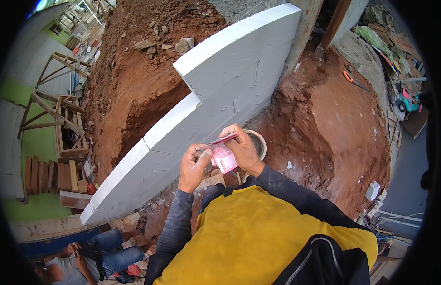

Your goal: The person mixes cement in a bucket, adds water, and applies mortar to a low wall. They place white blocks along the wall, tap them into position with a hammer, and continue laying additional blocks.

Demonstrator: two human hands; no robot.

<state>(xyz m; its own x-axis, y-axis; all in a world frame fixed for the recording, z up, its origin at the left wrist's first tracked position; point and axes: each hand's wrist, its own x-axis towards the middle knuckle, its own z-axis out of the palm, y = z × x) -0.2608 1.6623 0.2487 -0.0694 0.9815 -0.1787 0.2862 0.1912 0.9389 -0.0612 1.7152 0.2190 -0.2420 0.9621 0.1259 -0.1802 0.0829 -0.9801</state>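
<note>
Pink banknotes point(225, 160) are held between my two hands, in front of a low wall of white blocks point(215, 85). My right hand point(245, 153) is closed on them, its thumb and fingers pinching a folded edge at the top. My left hand point(193, 166) has its thumb and curled fingers closed at the left side of the notes. One note hangs down with its printed face showing. Just behind my right hand, a round bucket point(261, 144) with a pale rim is partly hidden; grey material shows inside it.
Red-brown soil point(353, 128) slopes on the right, with an orange-handled saw point(349, 78) on it. More dug earth point(130, 85) lies beyond the wall. A wooden frame point(63, 114) stands at left. Another person point(92, 259) sits at lower left. Debris point(389, 47) piles at upper right.
</note>
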